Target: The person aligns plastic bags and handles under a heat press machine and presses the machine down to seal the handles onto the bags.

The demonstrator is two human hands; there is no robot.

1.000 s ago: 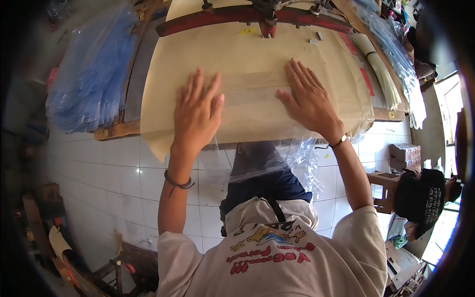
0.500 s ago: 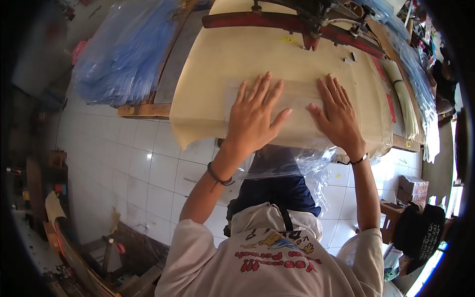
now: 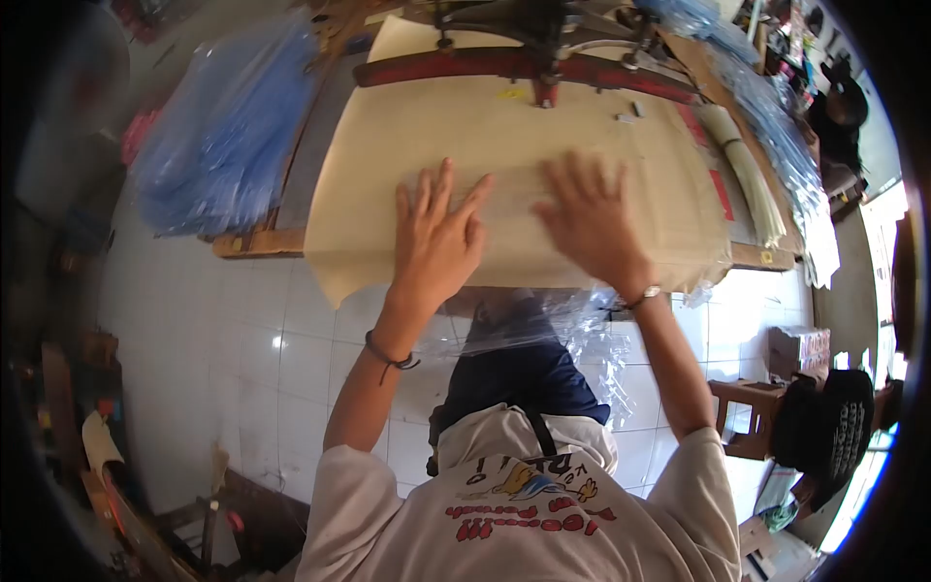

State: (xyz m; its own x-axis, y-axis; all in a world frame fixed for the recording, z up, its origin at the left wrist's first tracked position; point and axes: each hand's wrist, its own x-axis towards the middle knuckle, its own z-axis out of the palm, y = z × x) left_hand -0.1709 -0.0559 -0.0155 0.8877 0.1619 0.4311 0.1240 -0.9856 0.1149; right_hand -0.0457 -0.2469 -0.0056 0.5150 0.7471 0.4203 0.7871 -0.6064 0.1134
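My left hand (image 3: 436,233) lies palm down with fingers spread over the tan sheet (image 3: 388,136) that covers the table. My right hand (image 3: 592,213), smeared by motion, is over the same sheet with its fingers apart. Neither hand grips anything. Clear plastic film (image 3: 582,335) hangs from the table's front edge below my hands. How far the film reaches under my palms is hard to make out. Beyond my fingertips, a red bar (image 3: 446,71) on a dark metal frame spans the sheet, with a red pointed piece (image 3: 545,94) at its middle.
A heap of bluish plastic bags (image 3: 228,136) lies to the left. At the right are a tied bundle of pale strips (image 3: 747,175) and more plastic bags (image 3: 776,126). Two small dark pieces (image 3: 630,113) rest near the bar. A wooden stool (image 3: 747,417) stands at the lower right.
My right hand has moved left, nearer my left hand, and turned inward. The left hand stays flat and spread. The whole view has shifted slightly.
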